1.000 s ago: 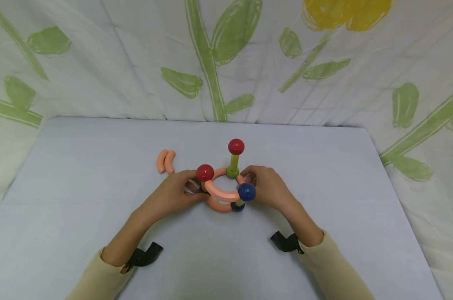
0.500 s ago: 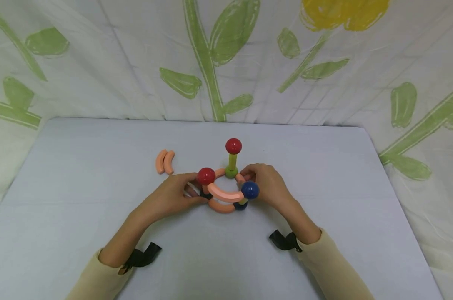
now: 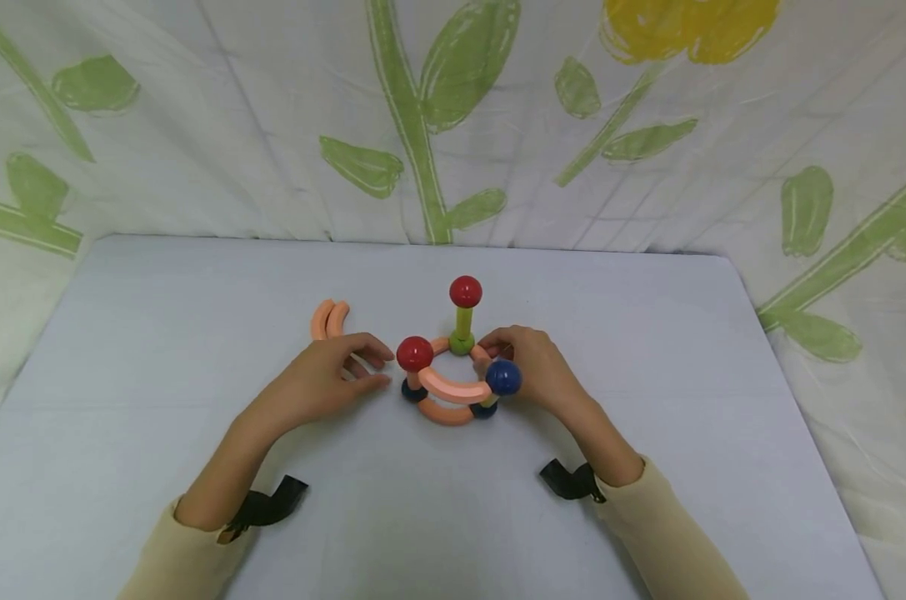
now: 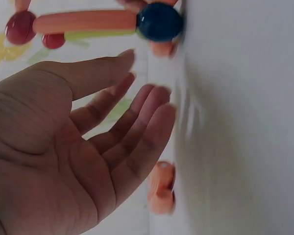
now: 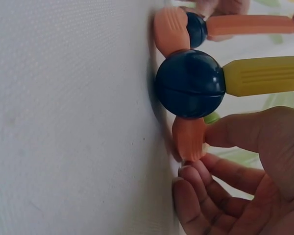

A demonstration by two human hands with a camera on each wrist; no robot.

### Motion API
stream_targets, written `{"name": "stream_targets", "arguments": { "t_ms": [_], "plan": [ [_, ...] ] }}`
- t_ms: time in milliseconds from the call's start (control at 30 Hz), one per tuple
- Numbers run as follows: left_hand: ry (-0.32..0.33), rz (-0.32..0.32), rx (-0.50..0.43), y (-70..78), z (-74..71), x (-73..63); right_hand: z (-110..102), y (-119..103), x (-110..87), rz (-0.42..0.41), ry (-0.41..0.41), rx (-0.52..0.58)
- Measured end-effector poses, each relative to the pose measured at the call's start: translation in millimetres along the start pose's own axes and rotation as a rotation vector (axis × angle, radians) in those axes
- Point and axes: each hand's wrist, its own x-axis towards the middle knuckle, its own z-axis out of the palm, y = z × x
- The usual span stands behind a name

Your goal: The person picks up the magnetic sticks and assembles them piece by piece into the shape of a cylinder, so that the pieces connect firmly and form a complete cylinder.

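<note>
A toy structure of magnetic balls and rods stands on the table. Its base is a ring of orange curved rods (image 3: 445,413) joined by dark blue balls (image 5: 190,84) and a green ball (image 3: 462,343). Above rise a yellow-green rod (image 3: 463,322) topped by a red ball (image 3: 465,292), and an upper curved rod (image 3: 455,389) between another red ball (image 3: 415,354) and a blue ball (image 3: 504,377). My right hand (image 3: 533,367) pinches an orange curved rod (image 5: 188,139) on the ring's right side. My left hand (image 3: 321,379) is left of the structure, fingers loosely bent, holding nothing.
Two loose orange curved rods (image 3: 337,319) lie side by side just behind my left hand. The white table (image 3: 648,333) backs onto a white cloth (image 3: 272,192) printed with green leaves and a yellow flower.
My left hand has let go of the structure's left side and drawn back to the left. The structure has shifted and turned slightly. My right hand keeps its hold.
</note>
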Motion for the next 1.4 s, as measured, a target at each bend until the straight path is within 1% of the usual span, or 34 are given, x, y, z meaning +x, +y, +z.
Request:
{"name": "stream_targets", "arguments": {
  "t_ms": [200,267,400,500,700,800,967,1067,1167,1267,1400],
  "plan": [
    [0.15,-0.051,0.076,-4.7,-14.0,0.1,-0.3,1.5,-1.5,0.018,-0.006,0.016],
    [0.198,-0.056,0.111,-5.6,-16.6,1.0,0.3,2.7,-1.3,0.025,-0.014,0.016],
    [0.28,-0.073,0.174,-7.7,-18.9,4.5,1.4,4.6,-0.8,0.046,-0.028,0.005],
    [0.318,-0.098,0.233,-8.8,-18.3,8.7,1.5,4.7,-0.9,0.057,-0.036,0.002],
    [0.339,-0.164,0.38,-4.8,-15.8,19.0,0.5,2.2,-1.5,0.054,-0.041,0.02],
    [0.34,-0.18,0.417,-0.6,-16.1,24.4,0.5,1.9,-1.0,0.045,-0.039,0.015],
    [0.305,-0.187,0.426,8.1,-18.5,31.7,0.0,1.2,-1.5,0.047,-0.038,0.007],
    [0.292,-0.196,0.423,12.0,-18.1,33.4,-1.0,1.4,-2.5,0.046,-0.04,0.002],
    [0.277,-0.202,0.418,14.0,-16.0,35.2,-2.1,2.5,-2.3,0.04,-0.036,-0.003],
    [0.264,-0.2,0.434,16.6,-15.0,37.8,-2.9,3.0,-0.9,0.03,-0.032,-0.002],
    [0.223,-0.192,0.457,19.0,-15.8,41.3,-3.2,3.4,0.8,0.032,-0.036,0.0]
  ]
}}
